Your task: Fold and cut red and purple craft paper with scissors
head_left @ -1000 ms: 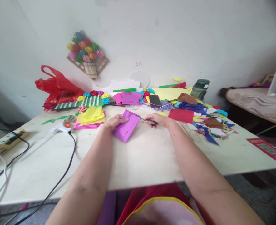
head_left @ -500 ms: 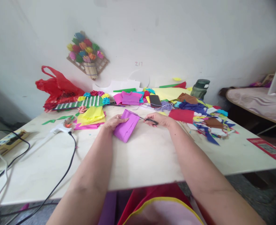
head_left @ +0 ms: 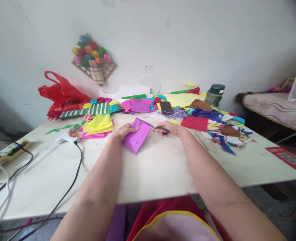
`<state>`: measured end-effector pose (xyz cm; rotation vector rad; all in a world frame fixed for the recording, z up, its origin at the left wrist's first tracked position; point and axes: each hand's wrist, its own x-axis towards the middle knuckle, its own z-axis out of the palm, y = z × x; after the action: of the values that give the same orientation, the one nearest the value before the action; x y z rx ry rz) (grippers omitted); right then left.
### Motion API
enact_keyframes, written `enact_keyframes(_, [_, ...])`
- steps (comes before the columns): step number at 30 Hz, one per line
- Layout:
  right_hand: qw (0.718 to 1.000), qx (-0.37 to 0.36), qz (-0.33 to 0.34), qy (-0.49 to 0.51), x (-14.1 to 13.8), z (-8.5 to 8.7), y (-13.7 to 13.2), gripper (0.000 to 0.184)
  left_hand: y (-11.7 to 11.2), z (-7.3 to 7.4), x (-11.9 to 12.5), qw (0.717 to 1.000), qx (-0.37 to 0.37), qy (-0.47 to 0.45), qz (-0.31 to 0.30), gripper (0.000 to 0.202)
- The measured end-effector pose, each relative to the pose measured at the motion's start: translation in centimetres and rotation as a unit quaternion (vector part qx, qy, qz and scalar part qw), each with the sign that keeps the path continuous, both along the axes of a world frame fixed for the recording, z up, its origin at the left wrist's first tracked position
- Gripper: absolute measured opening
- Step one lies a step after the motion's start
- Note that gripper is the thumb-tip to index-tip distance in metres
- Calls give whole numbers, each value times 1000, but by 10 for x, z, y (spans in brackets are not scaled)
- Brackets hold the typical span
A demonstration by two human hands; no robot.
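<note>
My left hand (head_left: 125,131) pinches the left edge of a folded purple sheet of paper (head_left: 138,137), thumb on top, holding it tilted just over the table. In my right hand (head_left: 169,128) is a pair of scissors (head_left: 165,131) with dark handles, my fingers closed round the loops. The blades lie along the far edge of the purple paper, pointing left. Left of my left hand rests a stack of yellow and pink paper (head_left: 97,125). Beyond my right hand lies a red piece of paper (head_left: 194,124).
A white glue gun (head_left: 67,135) with a black cord lies left, near a power strip (head_left: 9,155). Paper scraps (head_left: 228,130) heap up on the right. A phone (head_left: 166,107), a green bottle (head_left: 214,94) and a red plastic bag (head_left: 62,92) stand or lie along the back.
The purple paper and my left hand have shifted slightly to the right. The scissors still sit at the paper's far edge, with more blade overlapping it.
</note>
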<state>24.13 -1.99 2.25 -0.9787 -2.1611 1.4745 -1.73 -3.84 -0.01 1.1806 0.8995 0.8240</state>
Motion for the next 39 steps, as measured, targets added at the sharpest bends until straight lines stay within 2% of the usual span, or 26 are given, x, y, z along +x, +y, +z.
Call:
enact_keyframes(24, [999,3,-26,47,-5,-3,1,26,2,-1,-2,1000,-2,-11,24,30])
enact_keyframes(33, [999,-24,-33,16,-9,2,-6,14,0,0,6,1000,1,-2,-12,39])
enact_keyframes(39, [999,-14,-38,20,-9,-1,-3,11,1,-1,6,1000,2,-13,-12,38])
